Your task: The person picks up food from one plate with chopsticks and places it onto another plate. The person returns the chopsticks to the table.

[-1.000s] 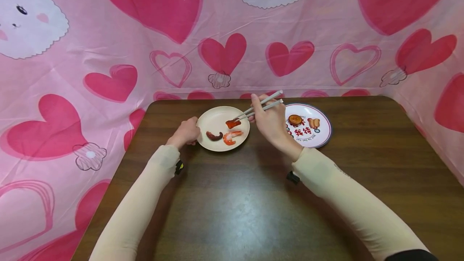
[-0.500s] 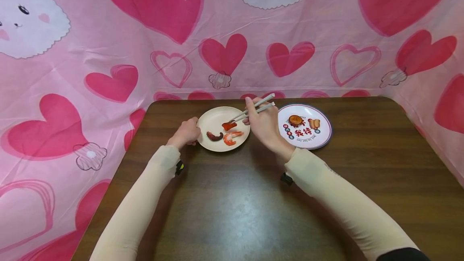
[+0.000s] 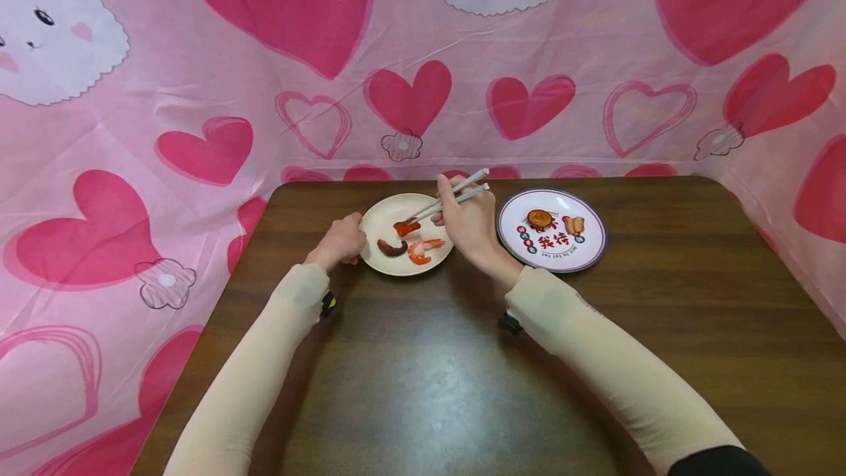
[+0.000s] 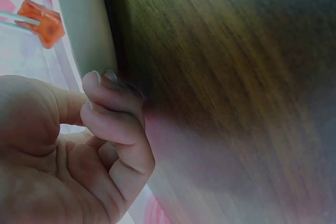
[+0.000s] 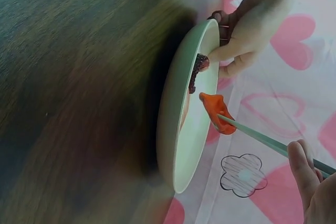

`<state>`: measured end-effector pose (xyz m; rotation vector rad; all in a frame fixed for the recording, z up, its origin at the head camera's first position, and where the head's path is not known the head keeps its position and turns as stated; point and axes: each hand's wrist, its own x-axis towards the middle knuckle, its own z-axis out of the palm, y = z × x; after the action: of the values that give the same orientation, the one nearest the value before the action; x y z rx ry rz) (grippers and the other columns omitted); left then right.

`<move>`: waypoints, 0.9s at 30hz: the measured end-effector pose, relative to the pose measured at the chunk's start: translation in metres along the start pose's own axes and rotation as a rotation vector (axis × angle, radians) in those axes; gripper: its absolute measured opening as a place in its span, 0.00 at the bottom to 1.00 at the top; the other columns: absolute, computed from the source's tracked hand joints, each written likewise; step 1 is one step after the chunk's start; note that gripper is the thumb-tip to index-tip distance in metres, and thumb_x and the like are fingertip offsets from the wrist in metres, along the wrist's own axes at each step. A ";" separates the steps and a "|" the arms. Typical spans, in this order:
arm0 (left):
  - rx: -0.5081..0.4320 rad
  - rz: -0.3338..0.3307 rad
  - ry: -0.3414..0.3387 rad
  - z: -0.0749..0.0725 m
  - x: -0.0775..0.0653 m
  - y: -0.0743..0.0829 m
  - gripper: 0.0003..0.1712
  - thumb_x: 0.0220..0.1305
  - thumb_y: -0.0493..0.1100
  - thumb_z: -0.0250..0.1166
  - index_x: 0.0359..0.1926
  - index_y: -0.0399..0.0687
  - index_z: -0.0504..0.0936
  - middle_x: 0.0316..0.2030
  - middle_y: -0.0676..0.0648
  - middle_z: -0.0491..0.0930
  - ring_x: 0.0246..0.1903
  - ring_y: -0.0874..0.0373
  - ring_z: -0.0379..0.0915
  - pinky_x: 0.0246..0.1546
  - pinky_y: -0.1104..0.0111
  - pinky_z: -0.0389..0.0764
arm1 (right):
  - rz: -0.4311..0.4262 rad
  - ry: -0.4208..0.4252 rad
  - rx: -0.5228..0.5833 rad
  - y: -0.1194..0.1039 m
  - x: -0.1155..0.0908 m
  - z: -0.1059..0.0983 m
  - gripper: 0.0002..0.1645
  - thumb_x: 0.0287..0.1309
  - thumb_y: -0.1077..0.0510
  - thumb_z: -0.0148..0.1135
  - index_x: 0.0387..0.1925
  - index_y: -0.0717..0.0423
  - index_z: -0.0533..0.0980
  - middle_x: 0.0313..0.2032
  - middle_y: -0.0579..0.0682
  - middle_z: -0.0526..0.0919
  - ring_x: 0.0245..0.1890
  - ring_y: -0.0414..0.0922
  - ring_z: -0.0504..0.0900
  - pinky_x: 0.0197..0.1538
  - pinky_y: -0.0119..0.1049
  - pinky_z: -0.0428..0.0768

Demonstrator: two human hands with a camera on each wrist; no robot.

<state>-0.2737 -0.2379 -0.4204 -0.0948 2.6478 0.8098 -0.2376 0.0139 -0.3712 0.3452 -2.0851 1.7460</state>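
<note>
While the left hand (image 3: 340,241) grasps the beige plate (image 3: 379,220) by its near-left rim, thumb above and fingers curled below, the right hand (image 3: 471,225) grips chopsticks (image 5: 262,138). Their tips pinch a red piece (image 3: 407,229), raised over that plate and clear of its surface. On the plate: a dark tentacle (image 3: 392,247), curled, and just right of it a shrimp (image 3: 423,250). To the right, apart, a printed plate (image 3: 568,203) bearing a round slice (image 3: 540,220) and a tan piece (image 3: 574,225). Both plates sit on a wooden table (image 3: 423,366).
</note>
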 end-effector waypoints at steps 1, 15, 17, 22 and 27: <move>0.001 -0.001 0.000 0.000 0.000 0.000 0.20 0.76 0.36 0.47 0.64 0.36 0.67 0.37 0.35 0.78 0.20 0.53 0.75 0.19 0.66 0.77 | 0.002 0.001 0.006 0.001 0.000 0.001 0.22 0.78 0.51 0.59 0.30 0.63 0.80 0.20 0.59 0.85 0.18 0.52 0.87 0.22 0.38 0.84; -0.002 0.007 0.009 0.000 0.001 -0.001 0.18 0.75 0.36 0.47 0.62 0.37 0.68 0.38 0.34 0.78 0.20 0.52 0.76 0.19 0.65 0.79 | 0.074 0.029 0.114 0.008 0.004 0.014 0.20 0.78 0.56 0.59 0.31 0.65 0.79 0.22 0.63 0.85 0.19 0.56 0.87 0.23 0.44 0.86; -0.001 0.005 0.009 0.000 0.001 0.000 0.18 0.75 0.36 0.48 0.62 0.36 0.68 0.38 0.33 0.78 0.20 0.52 0.76 0.19 0.66 0.79 | 0.077 0.041 0.135 0.009 0.005 0.016 0.19 0.78 0.57 0.59 0.30 0.66 0.79 0.22 0.64 0.85 0.18 0.56 0.87 0.23 0.43 0.86; 0.008 0.002 0.011 0.000 0.000 0.001 0.18 0.76 0.36 0.47 0.63 0.36 0.68 0.39 0.33 0.78 0.19 0.53 0.76 0.19 0.66 0.79 | 0.108 0.062 0.172 0.010 0.005 0.020 0.21 0.78 0.55 0.59 0.31 0.67 0.79 0.23 0.66 0.84 0.20 0.61 0.87 0.24 0.46 0.86; 0.013 0.001 0.018 0.001 0.001 0.002 0.19 0.76 0.36 0.48 0.64 0.37 0.68 0.39 0.33 0.78 0.19 0.53 0.76 0.19 0.66 0.80 | 0.138 0.078 0.186 0.011 0.003 0.023 0.23 0.78 0.52 0.60 0.32 0.68 0.79 0.23 0.68 0.84 0.21 0.63 0.87 0.23 0.45 0.86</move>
<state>-0.2746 -0.2360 -0.4203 -0.0974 2.6703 0.7956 -0.2478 -0.0063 -0.3827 0.1853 -1.9371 2.0074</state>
